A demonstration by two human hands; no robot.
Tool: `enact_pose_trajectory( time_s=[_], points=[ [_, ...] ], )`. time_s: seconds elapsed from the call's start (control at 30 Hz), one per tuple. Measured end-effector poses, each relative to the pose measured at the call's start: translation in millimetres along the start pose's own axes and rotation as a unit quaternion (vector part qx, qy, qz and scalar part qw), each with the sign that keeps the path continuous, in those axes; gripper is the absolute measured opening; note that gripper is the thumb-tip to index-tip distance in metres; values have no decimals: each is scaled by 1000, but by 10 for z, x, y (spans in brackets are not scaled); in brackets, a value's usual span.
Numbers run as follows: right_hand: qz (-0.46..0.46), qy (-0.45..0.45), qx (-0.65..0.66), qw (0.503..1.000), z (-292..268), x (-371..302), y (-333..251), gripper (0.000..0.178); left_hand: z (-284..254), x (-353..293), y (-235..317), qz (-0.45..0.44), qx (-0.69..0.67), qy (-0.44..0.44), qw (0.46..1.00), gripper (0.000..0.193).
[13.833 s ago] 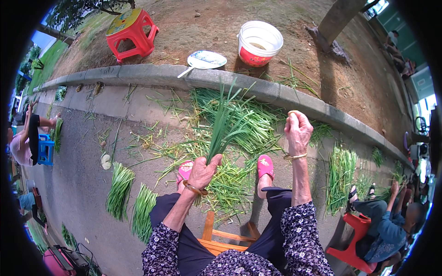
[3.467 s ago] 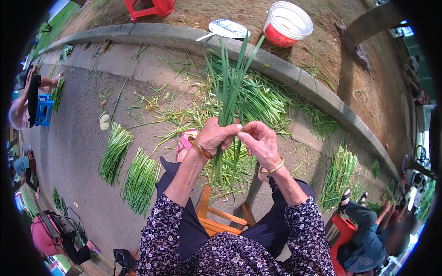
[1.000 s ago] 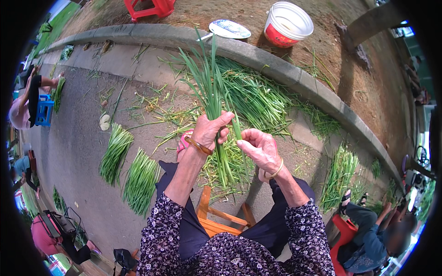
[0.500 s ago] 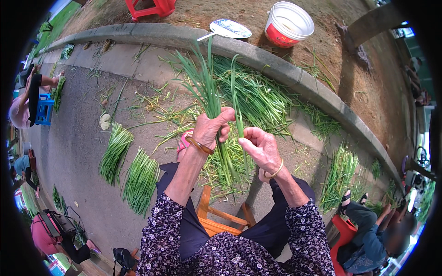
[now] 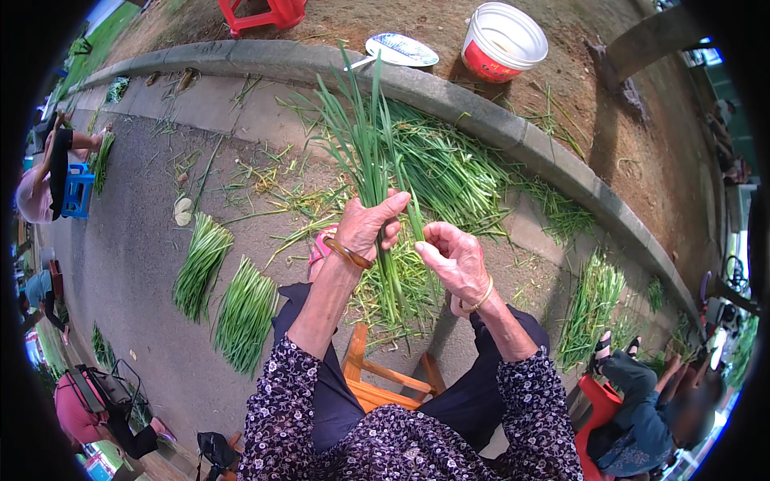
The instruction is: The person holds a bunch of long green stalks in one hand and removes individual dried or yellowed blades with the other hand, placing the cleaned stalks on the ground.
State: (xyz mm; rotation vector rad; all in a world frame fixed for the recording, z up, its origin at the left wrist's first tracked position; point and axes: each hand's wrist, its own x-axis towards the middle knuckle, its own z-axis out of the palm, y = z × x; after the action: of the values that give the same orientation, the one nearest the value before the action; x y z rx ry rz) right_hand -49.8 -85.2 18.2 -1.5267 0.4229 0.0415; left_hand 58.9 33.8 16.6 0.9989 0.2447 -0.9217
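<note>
My left hand (image 5: 370, 224) is closed around a small bunch of garlic chives (image 5: 362, 156), green tips pointing away from me and pale stems hanging below the fist. My right hand (image 5: 455, 258), just beside it, pinches a single chive leaf (image 5: 415, 215) between thumb and fingers. The leaf's upper part leans against the bunch. Beyond both hands lies a big heap of chives (image 5: 453, 164) with its pale ends toward me. Loose yellow-green trimmings (image 5: 377, 280) cover the ground under my hands. Two neat chive bundles (image 5: 202, 268) rest on the pavement to my left.
A stone kerb (image 5: 265, 58) curves past the heap. Behind it stand a white-and-red bucket (image 5: 491, 64), a hand fan (image 5: 403, 50) and a red stool (image 5: 277, 12). A wooden stool (image 5: 377, 394) is between my legs. More chives (image 5: 592, 309) lie right, near a seated person (image 5: 642, 425).
The chive leaf in my right hand has shifted left, from standing apart to lying against the bunch. The bunch's tips have spread slightly. Both hands keep nearly the same place.
</note>
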Motion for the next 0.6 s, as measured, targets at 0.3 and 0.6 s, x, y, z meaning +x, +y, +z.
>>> enact_pose_trajectory(
  time_s=[0.3,0.6],
  points=[
    [81,-63,160,982,-29,-1,-100,14,-61,32,-11,1,-19,-18,1000,20],
    [28,-24,103,994,10,26,-40,14,-53,20,1,14,20,-18,1000,20]
  ],
)
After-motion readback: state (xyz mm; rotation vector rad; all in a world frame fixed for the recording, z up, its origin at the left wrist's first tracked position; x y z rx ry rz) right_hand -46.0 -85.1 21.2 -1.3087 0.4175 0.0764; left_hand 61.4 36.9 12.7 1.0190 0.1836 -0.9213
